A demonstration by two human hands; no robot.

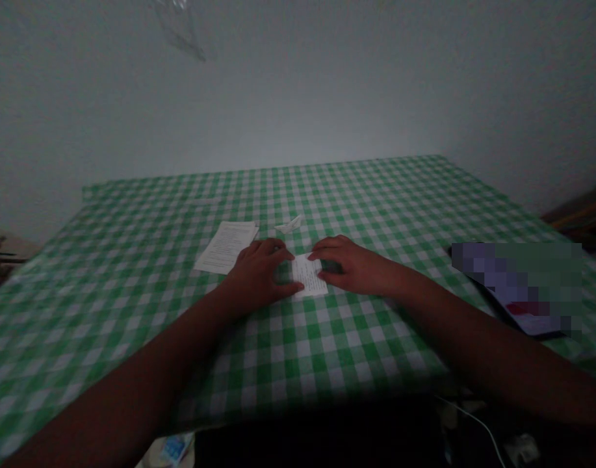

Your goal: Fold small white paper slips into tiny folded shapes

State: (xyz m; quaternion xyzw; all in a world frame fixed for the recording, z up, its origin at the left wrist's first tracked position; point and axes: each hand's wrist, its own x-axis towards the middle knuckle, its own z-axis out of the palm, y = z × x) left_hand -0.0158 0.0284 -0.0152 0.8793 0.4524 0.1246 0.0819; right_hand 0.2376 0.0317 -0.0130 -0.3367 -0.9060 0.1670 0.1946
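A small sheet of printed paper point(309, 276) lies on the checked cloth between my two hands. At its left edge is my left hand point(263, 270), thumb and forefinger spread apart, their tips touching the paper. From the other side, my right hand point(351, 265) rests its forefinger and thumb on the upper and right parts of the sheet, with a gap between them. Neither hand lifts the paper. Just beyond them sits a small folded paper boat point(290, 225). A stack of printed sheets point(225, 247) lies left of it, partly covered by my left hand.
The table wears a green and white checked tablecloth point(366, 338). To the right, a tablet or phone point(536, 322) lies beyond my right forearm, its screen blurred out. A pale wall point(298, 84) rises behind the table. Below the front edge hangs a white cable point(483, 426).
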